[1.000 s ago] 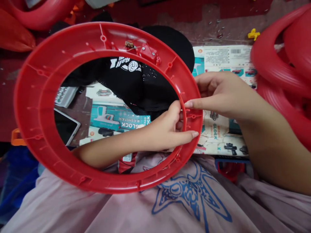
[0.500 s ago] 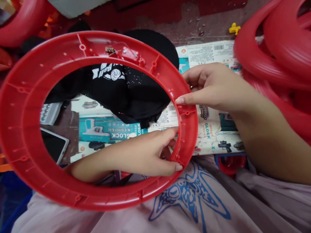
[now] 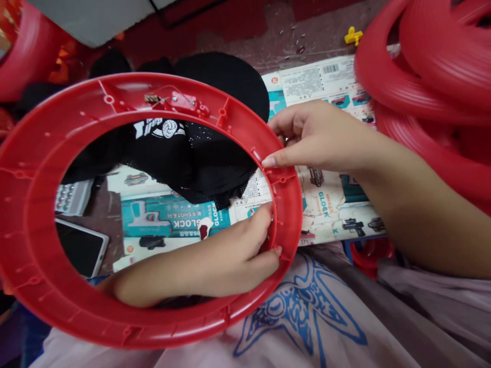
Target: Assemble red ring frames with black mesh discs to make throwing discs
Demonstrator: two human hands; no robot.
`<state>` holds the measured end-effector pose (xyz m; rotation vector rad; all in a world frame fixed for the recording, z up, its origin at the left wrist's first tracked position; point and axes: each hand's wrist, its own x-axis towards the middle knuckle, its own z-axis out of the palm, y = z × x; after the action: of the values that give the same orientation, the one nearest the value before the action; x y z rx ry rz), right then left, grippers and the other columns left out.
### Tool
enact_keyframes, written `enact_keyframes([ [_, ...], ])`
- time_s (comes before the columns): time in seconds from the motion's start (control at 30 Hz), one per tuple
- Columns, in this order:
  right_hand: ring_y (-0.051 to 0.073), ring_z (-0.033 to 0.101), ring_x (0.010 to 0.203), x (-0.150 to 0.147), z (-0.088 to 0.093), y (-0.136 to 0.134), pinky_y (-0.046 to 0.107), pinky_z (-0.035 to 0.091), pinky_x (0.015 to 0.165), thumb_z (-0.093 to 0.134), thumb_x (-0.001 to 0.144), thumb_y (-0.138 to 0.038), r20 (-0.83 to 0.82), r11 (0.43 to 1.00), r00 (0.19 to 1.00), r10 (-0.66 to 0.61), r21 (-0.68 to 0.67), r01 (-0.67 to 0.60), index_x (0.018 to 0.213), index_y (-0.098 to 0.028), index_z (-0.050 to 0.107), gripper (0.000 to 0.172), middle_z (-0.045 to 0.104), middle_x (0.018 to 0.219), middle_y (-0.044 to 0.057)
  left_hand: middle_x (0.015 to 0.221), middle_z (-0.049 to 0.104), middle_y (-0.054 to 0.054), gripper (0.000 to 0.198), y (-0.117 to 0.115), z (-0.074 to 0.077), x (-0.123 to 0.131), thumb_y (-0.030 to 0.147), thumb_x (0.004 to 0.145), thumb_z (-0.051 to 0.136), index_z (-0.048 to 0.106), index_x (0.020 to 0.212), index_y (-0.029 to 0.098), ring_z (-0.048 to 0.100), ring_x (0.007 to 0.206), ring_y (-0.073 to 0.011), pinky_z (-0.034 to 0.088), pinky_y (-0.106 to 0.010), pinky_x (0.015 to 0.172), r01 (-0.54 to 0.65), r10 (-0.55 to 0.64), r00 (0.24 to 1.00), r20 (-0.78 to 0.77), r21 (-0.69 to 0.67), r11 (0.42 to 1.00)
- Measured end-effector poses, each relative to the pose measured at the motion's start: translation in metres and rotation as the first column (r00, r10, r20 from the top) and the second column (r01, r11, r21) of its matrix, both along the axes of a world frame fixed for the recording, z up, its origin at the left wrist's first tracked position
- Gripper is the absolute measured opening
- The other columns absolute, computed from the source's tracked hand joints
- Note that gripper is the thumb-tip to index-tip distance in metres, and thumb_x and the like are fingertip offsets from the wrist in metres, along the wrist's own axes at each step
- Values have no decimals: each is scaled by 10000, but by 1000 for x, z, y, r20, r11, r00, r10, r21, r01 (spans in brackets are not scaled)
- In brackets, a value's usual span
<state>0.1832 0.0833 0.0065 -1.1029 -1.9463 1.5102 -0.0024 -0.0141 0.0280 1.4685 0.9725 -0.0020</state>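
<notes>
red ring (image 3: 34, 204), rim in left hand (image 3: 230, 260) grip

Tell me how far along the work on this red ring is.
Looks done: a small wired part sits fixed at the top of the red ring. In hand: the left hand, reaching through the opening, grips the inner rim at the right; the right hand presses a forefinger on the rim just above. Left: perhaps the pile of red rings at the right, their state unclear.
</notes>
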Motion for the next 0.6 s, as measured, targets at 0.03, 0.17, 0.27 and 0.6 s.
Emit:
enact_keyframes([
  [0.03,141,608,684,0,0,0,245,452,562,720,713,-216,-2,1000,1000,1,-7,-1,840,-187,682,136,693,754,-3,1096,603,-107,363,-1,1,2,197,836,509,440,1192,182,594,993,-242,492,-404,915,6,-6,1000,-14,6,1000],
  [0.17,123,595,653,-2,1,-1,239,441,555,712,720,-211,-7,1000,1000,19,-9,-19,866,-190,677,152,695,770,-3,1137,585,-142,391,-2,2,6,206,843,465,366,1218,162,595,1016,-257,493,-422,906,24,-23,998,-58,10,1000],
  [0.27,102,553,606,-1,3,-1,232,398,540,731,698,-234,70,993,997,11,118,-19,851,-159,681,177,651,697,-16,1144,572,-152,422,-4,0,6,207,838,469,343,1237,157,595,1010,-266,488,-430,901,24,-24,997,-72,-2,1000],
  [0.6,98,596,601,11,8,1,212,420,527,622,793,-217,33,975,977,213,-65,-210,946,-166,652,164,681,736,-18,971,583,-70,227,-3,-5,-1,206,833,474,385,1041,194,577,827,-187,502,-321,736,190,-191,977,91,20,982],
])
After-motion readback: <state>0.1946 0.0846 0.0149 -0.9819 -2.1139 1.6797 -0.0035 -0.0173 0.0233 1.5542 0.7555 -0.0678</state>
